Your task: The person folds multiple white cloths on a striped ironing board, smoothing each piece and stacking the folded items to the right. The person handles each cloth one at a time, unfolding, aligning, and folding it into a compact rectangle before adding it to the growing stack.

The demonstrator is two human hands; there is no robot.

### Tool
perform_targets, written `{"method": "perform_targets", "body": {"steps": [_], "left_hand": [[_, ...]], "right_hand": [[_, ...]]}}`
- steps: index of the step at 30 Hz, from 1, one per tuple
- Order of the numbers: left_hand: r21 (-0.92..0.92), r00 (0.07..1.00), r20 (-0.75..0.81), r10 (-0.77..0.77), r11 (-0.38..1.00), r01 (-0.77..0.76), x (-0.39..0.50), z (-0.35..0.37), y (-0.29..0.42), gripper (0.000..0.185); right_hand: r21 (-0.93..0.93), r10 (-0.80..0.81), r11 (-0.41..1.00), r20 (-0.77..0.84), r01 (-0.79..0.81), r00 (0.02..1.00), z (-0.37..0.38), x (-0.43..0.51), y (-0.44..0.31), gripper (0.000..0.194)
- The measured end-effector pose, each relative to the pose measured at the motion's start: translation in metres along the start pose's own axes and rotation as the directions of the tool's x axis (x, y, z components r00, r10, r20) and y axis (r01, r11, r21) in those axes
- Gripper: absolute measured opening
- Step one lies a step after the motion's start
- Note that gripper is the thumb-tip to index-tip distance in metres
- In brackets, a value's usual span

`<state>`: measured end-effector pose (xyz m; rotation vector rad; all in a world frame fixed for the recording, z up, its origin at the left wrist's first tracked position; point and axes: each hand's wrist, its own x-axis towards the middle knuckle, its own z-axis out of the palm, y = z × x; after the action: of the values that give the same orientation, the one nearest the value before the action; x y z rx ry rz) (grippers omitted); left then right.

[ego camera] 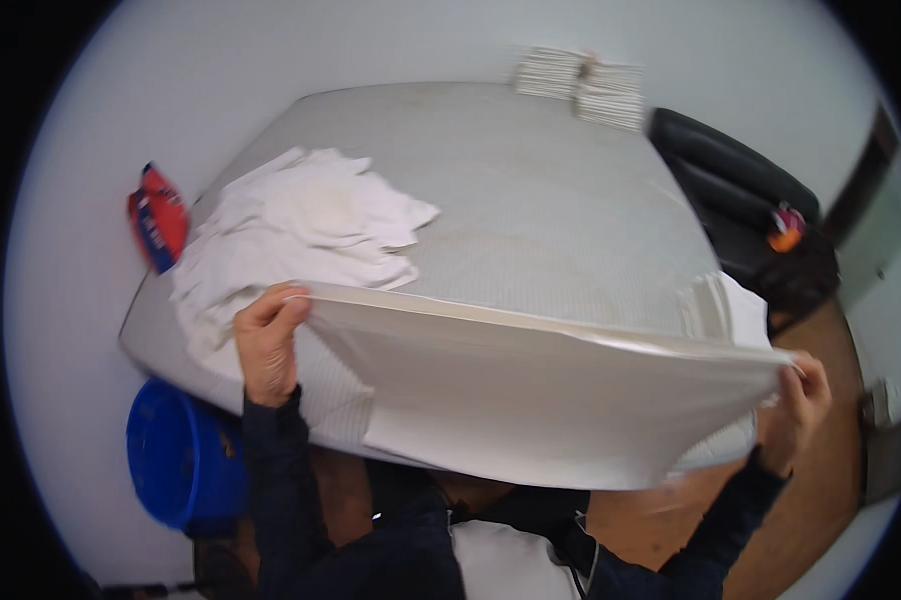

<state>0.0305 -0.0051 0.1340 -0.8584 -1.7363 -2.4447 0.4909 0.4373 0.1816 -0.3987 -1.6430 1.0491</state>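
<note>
A white cloth (525, 390) is stretched wide between my two hands, above the near edge of the padded table (525, 195). My left hand (270, 337) pinches its upper left corner between thumb and fingers. At the far right, my right hand (799, 397) grips the opposite corner, slightly lower and a little blurred. The cloth's top edge is nearly taut, and its lower part hangs down over the table's front edge. Just beyond my left hand lies a loose heap of crumpled white cloths (308, 217). Behind the right end of the cloth, folded white cloths (728, 307) are partly hidden.
Two stacks of folded white cloths (581, 86) stand at the table's far right corner. A red and blue bag (157, 217) is by the left edge. Below it stands a blue plastic bin (180, 457). A black sofa (728, 180) borders the right side.
</note>
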Motion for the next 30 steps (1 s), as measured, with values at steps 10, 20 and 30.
{"method": "perform_targets", "body": {"steps": [10,20,30], "left_hand": [[0.132,0.935,0.131,0.33,0.929,-0.347,-0.092,-0.041,0.103,0.017],[0.289,0.979,-0.093,0.184,0.945,-0.151,-0.061,0.018,0.057,0.053],[0.509,0.924,0.002,-0.384,0.795,0.329,0.014,0.002,-0.257,0.041]], "right_hand": [[-0.075,-0.173,0.978,0.232,0.194,0.957,-0.069,-0.051,-0.067,0.035],[-0.241,0.084,0.969,0.096,-0.059,0.992,-0.021,-0.011,-0.037,0.019],[-0.465,0.331,0.853,0.133,-0.236,0.934,0.102,0.009,0.265,0.009]]}}
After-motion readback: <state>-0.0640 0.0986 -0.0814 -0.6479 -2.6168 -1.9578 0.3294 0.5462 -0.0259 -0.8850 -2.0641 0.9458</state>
